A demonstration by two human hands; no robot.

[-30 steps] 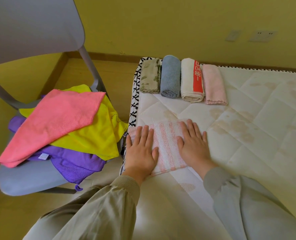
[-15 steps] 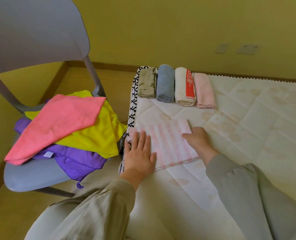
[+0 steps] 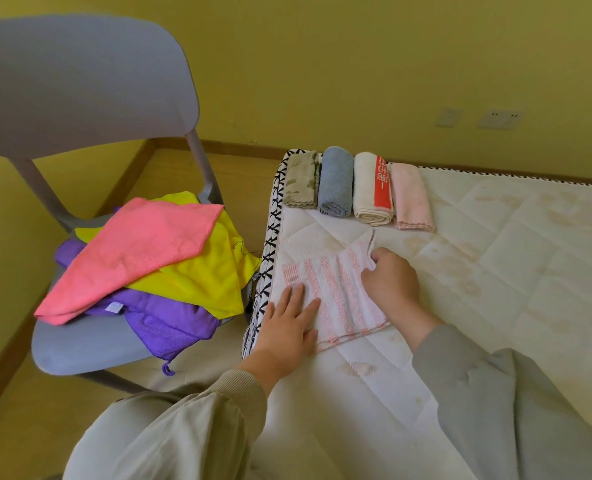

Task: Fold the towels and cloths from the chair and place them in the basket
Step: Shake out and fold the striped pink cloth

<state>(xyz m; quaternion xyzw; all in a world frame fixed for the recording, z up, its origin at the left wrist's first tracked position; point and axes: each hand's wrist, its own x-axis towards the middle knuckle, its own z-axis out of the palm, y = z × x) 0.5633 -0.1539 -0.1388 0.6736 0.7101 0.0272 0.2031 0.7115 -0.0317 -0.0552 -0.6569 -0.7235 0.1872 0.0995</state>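
— Largest lots first?
— One mattress [image 3: 495, 289]. One grey chair [image 3: 80, 98] beside it, its seat heaped with a pink cloth [image 3: 138, 251], a yellow cloth [image 3: 208, 278] and a purple cloth [image 3: 170, 320].
— On the mattress?
— Four folded towels [image 3: 367, 188], rowed along the far edge. One striped towel [image 3: 336, 292] near the corner: left hand [image 3: 287, 330] flat on it, fingers straight; right hand [image 3: 391, 282], grip clamped on its raised far corner.

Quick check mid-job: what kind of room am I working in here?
Most likely a sparsely furnished bedroom: a bare quilted mattress used as the folding surface, a grey plastic chair beside it piled with cloths, and wall sockets on the yellow wall.
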